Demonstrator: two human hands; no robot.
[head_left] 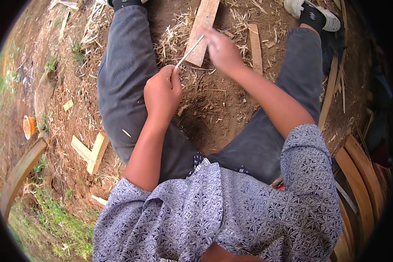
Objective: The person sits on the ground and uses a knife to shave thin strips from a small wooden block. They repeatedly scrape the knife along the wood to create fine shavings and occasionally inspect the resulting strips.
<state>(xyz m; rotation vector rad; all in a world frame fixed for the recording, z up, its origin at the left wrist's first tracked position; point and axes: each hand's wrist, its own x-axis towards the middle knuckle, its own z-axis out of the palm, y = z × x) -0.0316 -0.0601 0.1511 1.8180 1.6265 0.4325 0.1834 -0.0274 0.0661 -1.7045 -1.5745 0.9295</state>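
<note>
My left hand [163,92] is closed round the near end of a thin, pale stick-like piece [189,52], which slants up and to the right out of the fist. Whether this slim piece is wood or a metal blade I cannot make out. At its far tip is my right hand [222,49], somewhat blurred, its fingers stretched toward the tip. Contact between those fingers and the tip is unclear. Just beyond both hands, a flat wooden board [201,32] lies on the ground, partly behind the right fingers.
Wood shavings [174,37] litter the brown soil between my outstretched legs. A narrow wooden strip [255,49] lies right of the board. Wood offcuts [97,153] and an orange round object [29,126] are at left. Curved wooden pieces [358,187] stand at lower right.
</note>
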